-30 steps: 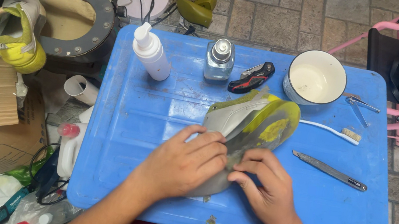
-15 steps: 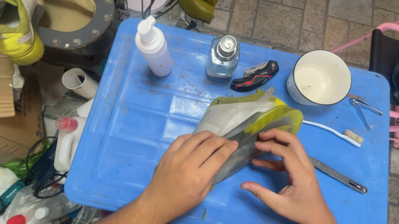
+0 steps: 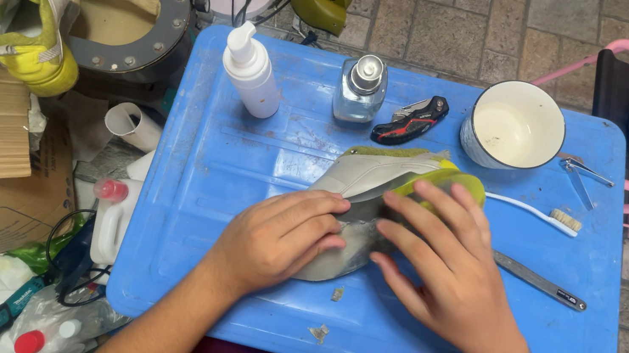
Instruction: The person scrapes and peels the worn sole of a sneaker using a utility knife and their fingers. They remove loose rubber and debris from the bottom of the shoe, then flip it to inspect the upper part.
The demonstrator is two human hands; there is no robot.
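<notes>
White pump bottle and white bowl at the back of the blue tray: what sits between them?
In the head view, a clear glass spray bottle and a black-and-red folding knife lie between the white pump bottle and the white bowl.

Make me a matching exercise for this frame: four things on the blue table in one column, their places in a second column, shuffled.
Things:
1. white squeeze bottle
2. white bowl
3. toothbrush
4. grey and yellow shoe

Places:
A. under both hands
B. far right part of the table, beside the folding knife
C. far left part, left of the clear glass bottle
D. right of the shoe, in front of the bowl

Pairs: 1-C, 2-B, 3-D, 4-A
</notes>
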